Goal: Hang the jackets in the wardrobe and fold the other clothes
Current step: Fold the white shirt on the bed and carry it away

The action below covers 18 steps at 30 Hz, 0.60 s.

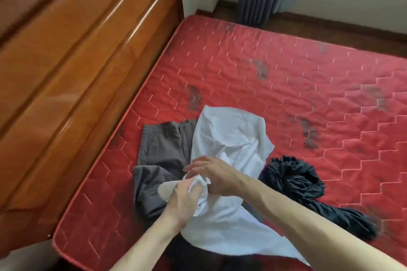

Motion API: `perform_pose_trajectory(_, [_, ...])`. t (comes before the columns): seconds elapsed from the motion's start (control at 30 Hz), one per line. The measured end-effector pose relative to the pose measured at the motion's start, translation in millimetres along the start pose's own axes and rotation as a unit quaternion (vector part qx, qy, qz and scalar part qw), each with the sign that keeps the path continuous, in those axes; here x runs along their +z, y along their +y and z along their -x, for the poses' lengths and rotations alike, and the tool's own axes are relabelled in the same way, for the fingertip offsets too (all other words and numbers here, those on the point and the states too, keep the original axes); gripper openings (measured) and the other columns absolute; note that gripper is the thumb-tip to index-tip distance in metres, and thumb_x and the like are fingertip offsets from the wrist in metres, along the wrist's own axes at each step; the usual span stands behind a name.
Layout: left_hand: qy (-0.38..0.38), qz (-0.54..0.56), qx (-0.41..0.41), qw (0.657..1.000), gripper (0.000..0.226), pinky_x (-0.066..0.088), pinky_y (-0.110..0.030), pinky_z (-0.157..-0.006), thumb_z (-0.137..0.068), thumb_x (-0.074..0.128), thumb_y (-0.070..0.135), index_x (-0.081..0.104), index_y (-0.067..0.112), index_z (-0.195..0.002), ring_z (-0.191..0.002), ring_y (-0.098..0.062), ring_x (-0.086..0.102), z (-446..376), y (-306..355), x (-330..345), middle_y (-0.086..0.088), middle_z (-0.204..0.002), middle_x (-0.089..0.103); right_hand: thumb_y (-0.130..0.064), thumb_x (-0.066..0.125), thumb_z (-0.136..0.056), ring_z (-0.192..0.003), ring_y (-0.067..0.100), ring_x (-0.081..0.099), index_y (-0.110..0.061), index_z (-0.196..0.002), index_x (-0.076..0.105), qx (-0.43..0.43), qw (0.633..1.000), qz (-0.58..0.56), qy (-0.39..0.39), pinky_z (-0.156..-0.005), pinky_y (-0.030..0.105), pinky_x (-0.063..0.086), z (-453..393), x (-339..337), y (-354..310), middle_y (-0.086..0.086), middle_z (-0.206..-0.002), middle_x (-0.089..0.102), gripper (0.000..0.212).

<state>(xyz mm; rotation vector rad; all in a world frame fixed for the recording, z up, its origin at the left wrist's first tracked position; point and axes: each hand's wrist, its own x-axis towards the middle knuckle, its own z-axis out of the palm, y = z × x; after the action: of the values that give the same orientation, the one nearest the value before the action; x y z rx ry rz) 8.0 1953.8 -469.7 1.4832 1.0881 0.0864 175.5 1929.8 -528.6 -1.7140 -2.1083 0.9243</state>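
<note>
Crumpled white cotton shirt [229, 145] lies on the red quilted mattress [286, 86] of the bed, near its headboard-side edge, directly under both hands and reaching from there toward the near edge. Left hand [184, 199] grips a bunched fold of the white fabric, fingers curled round it, knuckles up. Right hand [211, 174] sits just beyond the left, touching it; fingers bent down onto the same bunch, pinching the cloth at the wad between the two hands. Both forearms bare, crossing over the shirt's lower part.

Shirt is wrinkled, unfolded, its far end spread flat, its near end fanned out wide. It overlaps grey trousers [158, 156], which lie flat beside it toward the glossy brown wooden headboard [77, 61]. A dark navy garment [295, 180] lies in a heap just beside the shirt on the other side, one sleeve-like part trailing toward the near edge. Picture slightly blurred.
</note>
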Motion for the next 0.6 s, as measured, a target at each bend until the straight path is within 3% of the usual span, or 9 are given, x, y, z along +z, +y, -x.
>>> perform_pose_trajectory(0.1, [0.006,-0.006,0.033,0.999,0.041,0.043,-0.025,-0.062,-0.103,0.050,0.024,0.062,0.015,-0.064,-0.050,-0.002,0.046,32,27,-19,0.014,-0.053,0.043,-0.023,0.067,-0.093,-0.110,0.024,0.066,-0.015,-0.105,0.077,0.025,0.999,-0.007,-0.038,-0.091,0.041,0.053,3,-29,-28,0.002,-0.112,0.076,0.017])
perform_pose_trajectory(0.2, [0.029,-0.034,0.081,0.996,0.028,0.050,-0.020,-0.079,-0.103,0.051,0.012,0.077,0.014,-0.090,-0.076,-0.003,0.063,59,51,-44,0.017,-0.078,0.068,-0.020,0.064,-0.095,-0.082,0.029,0.065,-0.009,-0.093,0.069,0.065,0.998,-0.014,-0.003,-0.076,0.049,0.052,18,-70,-52,0.006,-0.086,0.072,0.012])
perform_pose_trajectory(0.27, [0.081,-0.047,0.090,0.991,0.025,0.049,-0.028,-0.078,-0.096,0.048,0.015,0.072,0.011,-0.091,-0.080,-0.004,0.062,73,64,-56,0.011,-0.083,0.070,-0.014,0.061,-0.097,-0.075,0.026,0.063,-0.008,-0.091,0.065,0.071,0.994,-0.063,0.062,-0.071,0.045,0.050,38,-105,-67,0.006,-0.082,0.069,0.010])
perform_pose_trajectory(0.33, [0.141,-0.042,0.097,0.984,0.020,0.048,-0.030,-0.073,-0.093,0.049,0.017,0.069,0.016,-0.090,-0.077,-0.007,0.061,82,74,-62,0.003,-0.084,0.070,-0.014,0.060,-0.098,-0.062,0.011,0.054,-0.017,-0.084,0.061,0.084,0.985,-0.094,0.117,-0.059,0.031,0.044,63,-141,-83,-0.002,-0.072,0.062,0.015])
perform_pose_trajectory(0.4, [0.168,-0.064,0.112,0.977,0.020,0.051,-0.031,-0.074,-0.098,0.053,0.011,0.068,0.024,-0.094,-0.084,-0.007,0.065,87,88,-62,0.006,-0.089,0.071,-0.014,0.061,-0.099,-0.057,0.008,0.046,-0.033,-0.076,0.053,0.090,0.980,-0.098,0.147,-0.055,0.020,0.036,89,-174,-101,-0.010,-0.066,0.053,0.031])
perform_pose_trajectory(0.47, [0.166,-0.108,0.142,0.970,0.017,0.052,-0.036,-0.074,-0.099,0.057,0.013,0.066,0.026,-0.094,-0.085,-0.010,0.065,87,104,-57,0.009,-0.089,0.071,-0.012,0.062,-0.097,-0.056,0.007,0.042,-0.039,-0.073,0.047,0.093,0.980,-0.079,0.160,-0.054,0.022,0.035,114,-203,-121,-0.010,-0.064,0.050,0.039])
perform_pose_trajectory(0.53, [0.163,-0.169,0.182,0.955,0.009,0.052,-0.040,-0.072,-0.100,0.059,0.019,0.063,0.025,-0.094,-0.086,-0.018,0.063,85,124,-51,0.008,-0.089,0.067,-0.010,0.063,-0.093,-0.057,0.009,0.043,-0.038,-0.074,0.047,0.106,0.977,-0.050,0.176,-0.055,0.026,0.036,140,-228,-137,-0.008,-0.064,0.051,0.037])
perform_pose_trajectory(0.6, [0.175,-0.228,0.227,0.930,0.005,0.051,-0.045,-0.074,-0.094,0.060,0.016,0.061,0.021,-0.096,-0.088,-0.025,0.058,82,145,-42,0.004,-0.092,0.062,-0.012,0.063,-0.088,-0.057,0.005,0.044,-0.031,-0.078,0.050,0.123,0.969,-0.002,0.212,-0.056,0.021,0.034,167,-250,-149,-0.013,-0.064,0.052,0.025])
